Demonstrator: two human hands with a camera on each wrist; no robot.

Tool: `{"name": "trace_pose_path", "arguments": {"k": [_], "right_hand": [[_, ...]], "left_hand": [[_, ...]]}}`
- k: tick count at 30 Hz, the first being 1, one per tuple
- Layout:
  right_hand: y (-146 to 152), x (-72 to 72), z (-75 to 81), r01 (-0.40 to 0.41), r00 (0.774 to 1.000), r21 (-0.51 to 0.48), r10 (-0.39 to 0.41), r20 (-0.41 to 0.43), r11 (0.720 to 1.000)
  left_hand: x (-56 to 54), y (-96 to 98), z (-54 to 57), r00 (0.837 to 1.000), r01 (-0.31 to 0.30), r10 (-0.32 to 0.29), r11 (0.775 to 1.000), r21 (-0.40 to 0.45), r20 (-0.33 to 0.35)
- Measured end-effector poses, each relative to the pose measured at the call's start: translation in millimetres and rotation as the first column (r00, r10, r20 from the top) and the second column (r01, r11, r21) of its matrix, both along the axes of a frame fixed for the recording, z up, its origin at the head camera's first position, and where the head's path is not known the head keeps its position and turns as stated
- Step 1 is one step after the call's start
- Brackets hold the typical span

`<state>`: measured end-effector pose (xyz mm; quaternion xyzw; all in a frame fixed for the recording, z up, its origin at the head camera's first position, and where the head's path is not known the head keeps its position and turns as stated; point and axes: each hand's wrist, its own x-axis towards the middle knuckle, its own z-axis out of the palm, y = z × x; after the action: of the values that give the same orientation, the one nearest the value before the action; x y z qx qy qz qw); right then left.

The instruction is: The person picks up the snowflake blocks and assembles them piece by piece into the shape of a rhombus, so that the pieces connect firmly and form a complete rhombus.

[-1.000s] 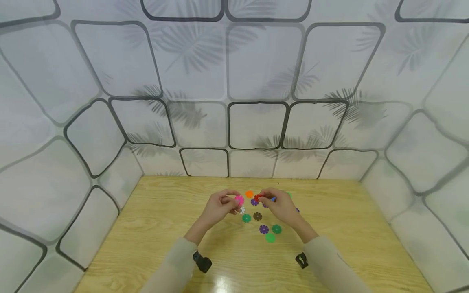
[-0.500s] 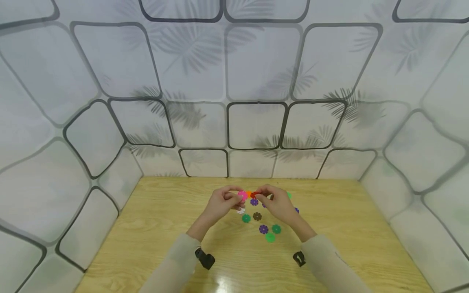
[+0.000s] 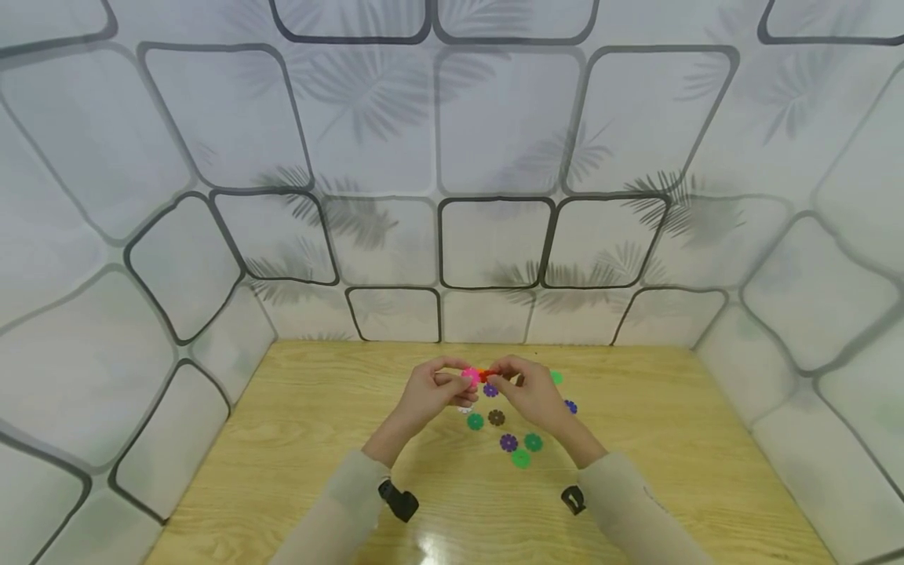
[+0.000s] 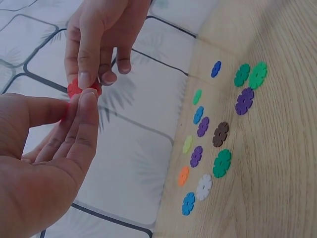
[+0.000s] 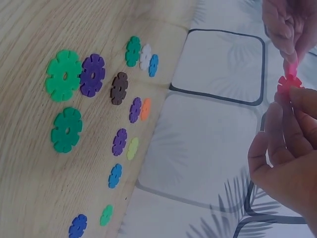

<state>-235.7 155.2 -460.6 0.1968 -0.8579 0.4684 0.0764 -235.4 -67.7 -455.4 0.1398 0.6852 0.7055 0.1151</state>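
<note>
Above the table my left hand point(image 3: 429, 394) pinches a pink notched snowflake disc point(image 3: 470, 377) between thumb and fingers. Facing it, my right hand point(image 3: 531, 392) grips a red snowflake disc point(image 5: 288, 85) by its edge. The two discs meet edge to edge at an angle, the pink disc point(image 5: 292, 68) right at the red rim in the right wrist view. In the left wrist view, fingertips cover most of the pink disc, and part of the red disc point(image 4: 74, 88) shows beyond them.
Several loose snowflake discs lie flat on the wooden table point(image 3: 297, 439) under and around the hands, among them a brown disc point(image 3: 497, 417), an orange disc point(image 4: 184, 176), a white disc point(image 4: 204, 187) and a light green disc point(image 3: 521, 458). A patterned wall covering point(image 3: 494, 243) stands behind.
The hands have come closer together: my left hand moved right with the pink disc, my right hand slightly left with the red disc. The gap between the discs has closed.
</note>
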Motion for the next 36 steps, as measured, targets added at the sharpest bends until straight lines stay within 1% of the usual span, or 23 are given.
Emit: {"name": "trace_pose_path", "arguments": {"k": [8,11,16,21,23,26,29,33,36], "right_hand": [[-2.1,0.9,-2.4,-0.001,0.999,-0.017,0.000,-0.040,1.000],[-3.0,0.9,-4.1,-0.002,0.998,0.000,0.002,-0.068,1.000],[-5.2,2.4,-3.1,-0.011,0.996,0.016,0.012,-0.088,1.000],[-5.5,4.1,1.0,-0.046,0.998,0.036,0.047,-0.034,0.998],[-5.9,4.0,1.7,-0.064,0.998,0.056,0.066,-0.024,0.996],[-6.3,3.6,1.8,-0.083,0.996,0.069,0.085,-0.034,0.994],[-6.5,4.3,2.6,-0.085,0.996,0.063,0.087,-0.027,0.994],[-5.0,4.7,3.2,-0.073,0.997,0.031,0.072,0.010,0.997],[-2.2,2.5,-0.8,-0.057,0.998,0.018,0.057,0.017,0.998]], "left_hand": [[2.5,3.9,1.7,1.000,-0.006,0.005,0.999,0.044,0.017],[4.0,5.1,2.2,1.000,-0.003,0.001,0.999,0.047,0.030],[3.5,3.5,-1.2,0.998,0.019,-0.022,0.998,0.058,0.052],[0.4,-1.8,-4.0,0.995,0.064,-0.067,0.997,0.040,0.074],[0.7,-3.1,-3.1,0.992,0.087,-0.090,0.995,0.037,0.087],[1.7,-4.2,-2.0,0.988,0.110,-0.114,0.993,0.042,0.102],[2.3,-5.1,-2.3,0.987,0.112,-0.116,0.993,0.045,0.113],[1.6,-5.5,-3.5,0.987,0.088,-0.093,0.995,0.044,0.127],[0.9,-5.7,-5.4,0.989,0.077,-0.082,0.996,0.047,0.120]]}}
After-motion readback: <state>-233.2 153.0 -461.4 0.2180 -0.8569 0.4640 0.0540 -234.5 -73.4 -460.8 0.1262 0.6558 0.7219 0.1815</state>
